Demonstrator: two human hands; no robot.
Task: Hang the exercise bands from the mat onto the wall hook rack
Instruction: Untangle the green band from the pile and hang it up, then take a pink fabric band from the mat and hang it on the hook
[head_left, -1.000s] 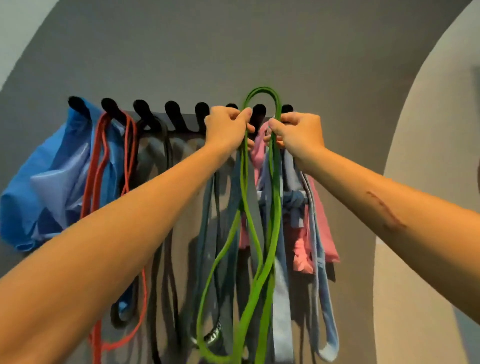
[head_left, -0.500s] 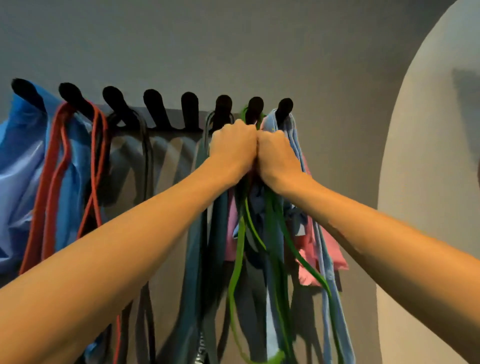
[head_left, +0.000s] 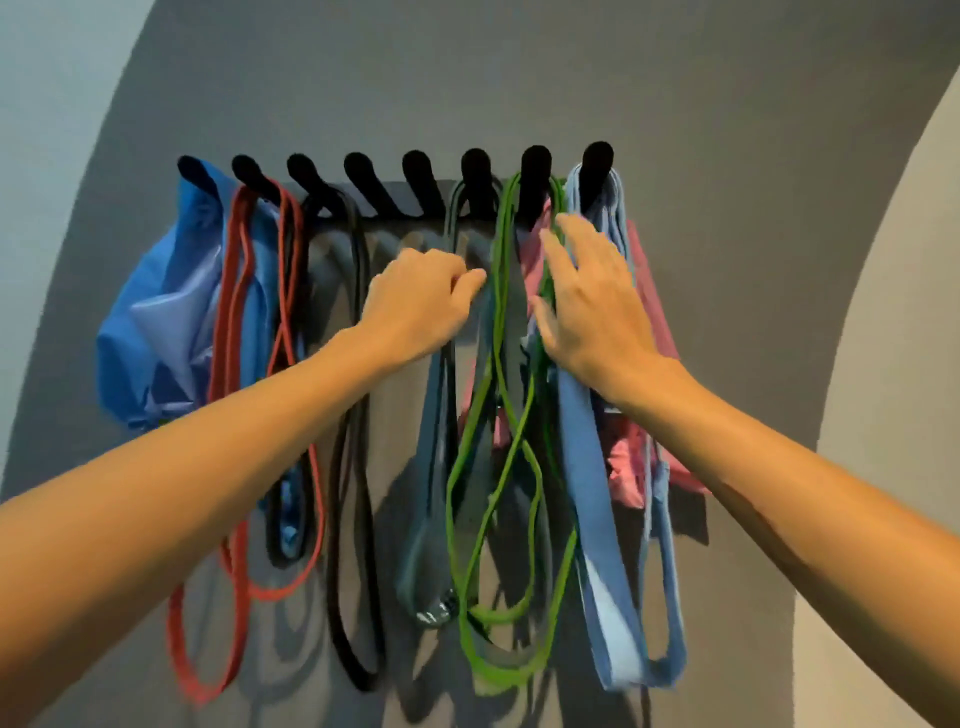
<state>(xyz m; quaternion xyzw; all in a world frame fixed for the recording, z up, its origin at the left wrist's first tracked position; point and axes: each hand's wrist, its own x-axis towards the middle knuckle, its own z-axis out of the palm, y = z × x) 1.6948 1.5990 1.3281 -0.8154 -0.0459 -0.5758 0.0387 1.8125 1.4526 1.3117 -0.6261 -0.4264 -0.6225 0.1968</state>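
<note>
The green band (head_left: 501, 364) now hangs on the hook rack (head_left: 535, 171), released a moment ago; I see my left hand (head_left: 421, 306) loosely curled, right hand (head_left: 592, 301) spread, both holding nothing.

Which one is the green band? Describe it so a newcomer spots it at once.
Find the black hook rack on the grey wall, then count to its second hook from the right. The green band loops over that hook, between both hands; it is the only bright green, thin cord among red, black, grey and blue ones.
</note>
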